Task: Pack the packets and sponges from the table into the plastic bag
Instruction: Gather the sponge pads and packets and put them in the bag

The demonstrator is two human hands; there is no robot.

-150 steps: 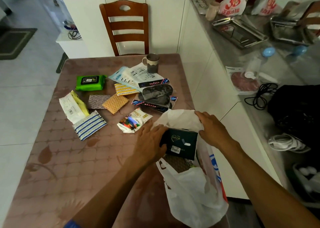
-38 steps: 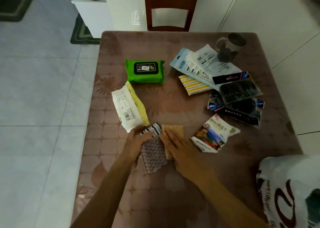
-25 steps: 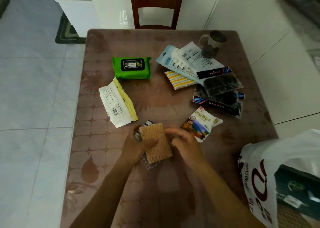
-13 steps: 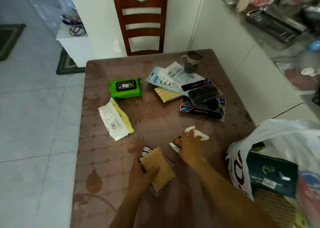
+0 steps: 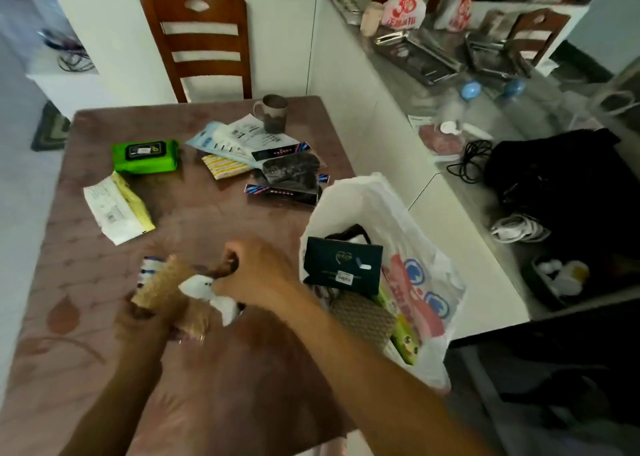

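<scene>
My left hand (image 5: 145, 320) grips a stack of sponges (image 5: 162, 282), the tan one on top, low over the table's near middle. My right hand (image 5: 256, 275) is closed on a white snack packet (image 5: 204, 291), which lies against the sponge stack. The white plastic bag (image 5: 374, 206) stands open at the table's right edge with a dark box (image 5: 343, 265) and other items inside. On the table lie a green wipes pack (image 5: 145, 155), a white-and-yellow packet (image 5: 117, 209), a yellow striped sponge (image 5: 225, 166) and a pile of packets (image 5: 277, 164).
A mug (image 5: 273, 112) stands at the far edge of the brown table (image 5: 83, 317), with a wooden chair (image 5: 201, 43) behind it. A counter (image 5: 485, 150) on the right carries trays, cables and a black bag.
My right hand has picked up the snack packet and brought it to the sponge stack in my left hand. The view has swung right, showing more of the bag.
</scene>
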